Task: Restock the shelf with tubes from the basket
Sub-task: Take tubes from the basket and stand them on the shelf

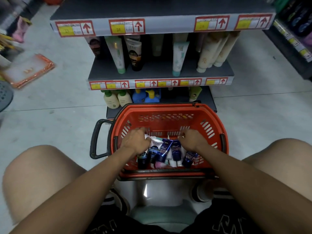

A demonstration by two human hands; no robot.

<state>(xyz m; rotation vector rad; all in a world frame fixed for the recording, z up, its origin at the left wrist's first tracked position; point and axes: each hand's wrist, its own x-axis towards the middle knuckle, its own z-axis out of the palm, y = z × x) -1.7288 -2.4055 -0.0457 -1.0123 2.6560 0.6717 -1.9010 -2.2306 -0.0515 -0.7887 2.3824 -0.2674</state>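
Note:
A red basket [212, 119] stands on the floor between my knees, in front of the shelf [160, 70]. Several tubes lie in it: dark blue tubes [166, 149], a white-and-blue tube [155, 147] and a pink one [159, 165]. My left hand [135, 141] reaches into the basket's left side, with its fingers curled down over the top of a white tube [147, 137]. At the right side of the pile, my right hand [192, 140] has its fingers curled downward. What they hold is hidden. The middle shelf holds upright tubes [179, 58].
Price labels with red arrows line the shelf edges [158, 82]. Bottles [118, 98] stand on the bottom shelf behind the basket. The basket's black handle [96, 137] sticks out left. An orange packet [28, 70] lies on the floor at left. Another shelf [293, 31] is at right.

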